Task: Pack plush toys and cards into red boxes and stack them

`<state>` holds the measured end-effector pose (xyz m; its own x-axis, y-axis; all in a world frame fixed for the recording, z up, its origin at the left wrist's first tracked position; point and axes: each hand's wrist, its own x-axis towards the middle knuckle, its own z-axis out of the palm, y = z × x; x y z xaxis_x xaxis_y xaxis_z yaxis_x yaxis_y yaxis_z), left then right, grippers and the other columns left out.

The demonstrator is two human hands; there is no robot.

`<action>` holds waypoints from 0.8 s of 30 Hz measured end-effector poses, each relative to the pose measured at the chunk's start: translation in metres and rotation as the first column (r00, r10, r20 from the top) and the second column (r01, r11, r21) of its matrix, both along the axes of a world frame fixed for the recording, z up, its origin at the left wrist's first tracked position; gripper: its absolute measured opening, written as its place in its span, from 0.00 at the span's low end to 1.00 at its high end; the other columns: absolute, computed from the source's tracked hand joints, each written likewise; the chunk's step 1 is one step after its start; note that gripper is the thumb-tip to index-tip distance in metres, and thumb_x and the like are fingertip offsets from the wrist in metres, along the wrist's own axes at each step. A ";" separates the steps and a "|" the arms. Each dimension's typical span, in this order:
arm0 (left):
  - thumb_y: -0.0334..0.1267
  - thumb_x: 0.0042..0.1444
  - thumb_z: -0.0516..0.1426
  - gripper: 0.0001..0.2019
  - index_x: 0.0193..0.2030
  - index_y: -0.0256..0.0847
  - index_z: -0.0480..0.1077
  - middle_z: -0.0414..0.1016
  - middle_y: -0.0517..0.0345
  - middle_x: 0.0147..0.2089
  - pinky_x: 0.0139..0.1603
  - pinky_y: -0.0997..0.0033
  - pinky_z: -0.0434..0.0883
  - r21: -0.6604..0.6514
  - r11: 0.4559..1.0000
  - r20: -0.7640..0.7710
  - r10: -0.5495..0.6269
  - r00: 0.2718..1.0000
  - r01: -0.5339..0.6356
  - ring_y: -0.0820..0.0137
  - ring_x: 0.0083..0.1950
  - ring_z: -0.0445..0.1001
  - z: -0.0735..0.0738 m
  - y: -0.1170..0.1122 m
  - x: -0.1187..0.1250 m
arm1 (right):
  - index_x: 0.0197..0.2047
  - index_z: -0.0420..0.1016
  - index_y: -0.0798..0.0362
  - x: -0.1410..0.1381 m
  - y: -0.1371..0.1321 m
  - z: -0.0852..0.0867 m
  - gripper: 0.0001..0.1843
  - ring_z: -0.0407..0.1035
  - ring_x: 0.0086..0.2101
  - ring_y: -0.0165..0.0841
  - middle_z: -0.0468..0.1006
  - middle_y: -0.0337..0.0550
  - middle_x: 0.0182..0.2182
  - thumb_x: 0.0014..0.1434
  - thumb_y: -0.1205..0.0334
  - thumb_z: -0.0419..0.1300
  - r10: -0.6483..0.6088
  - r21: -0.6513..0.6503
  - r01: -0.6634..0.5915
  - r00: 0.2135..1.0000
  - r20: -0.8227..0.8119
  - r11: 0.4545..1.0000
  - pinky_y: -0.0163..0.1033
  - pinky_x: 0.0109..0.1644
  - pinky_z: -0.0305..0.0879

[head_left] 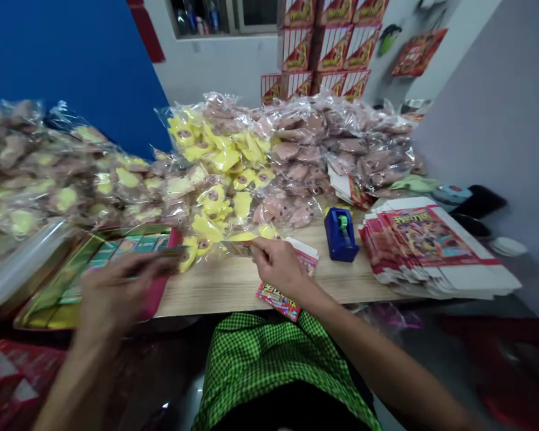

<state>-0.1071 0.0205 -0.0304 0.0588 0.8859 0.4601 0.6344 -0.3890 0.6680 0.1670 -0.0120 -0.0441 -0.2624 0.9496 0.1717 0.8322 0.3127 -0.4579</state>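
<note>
My right hand [281,266] is closed in a pinch on a thin printed card [238,247], held above the table beside several yellow plush-like pieces [211,230]. Smeared by motion, my left hand [117,284] is over the tray [160,299]; a dark, thin card [174,254] juts from its fingers to the right. Rows of teal-edged cards [103,252] lie in that tray, partly hidden by the left hand. Below my right forearm, a red printed box [281,301] lies at the table's front edge, partly covered by the arm.
A blue tape dispenser [341,236] stands right of my right hand. Flattened printed cartons [435,239] are stacked at the right. Bagged pink and yellow pieces [296,155] are heaped along the back. A clear plastic container [31,257] sits left of the tray. Stacked boxes [332,48] stand behind.
</note>
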 end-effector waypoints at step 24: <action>0.39 0.63 0.64 0.08 0.34 0.41 0.73 0.70 0.56 0.43 0.48 0.64 0.72 0.068 0.733 0.098 -0.680 0.726 0.677 0.65 0.47 0.71 -0.011 0.010 0.154 | 0.50 0.71 0.51 0.089 -0.015 0.032 0.13 0.74 0.38 0.37 0.79 0.45 0.39 0.64 0.73 0.54 0.051 0.703 0.043 0.992 -0.112 0.709 0.41 0.41 0.70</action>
<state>0.0471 0.0307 -0.0418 0.5882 0.6167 0.5232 0.1182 -0.7056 0.6987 0.2560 -0.0273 -0.0117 -0.1994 0.5396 0.8180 0.7864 0.5862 -0.1950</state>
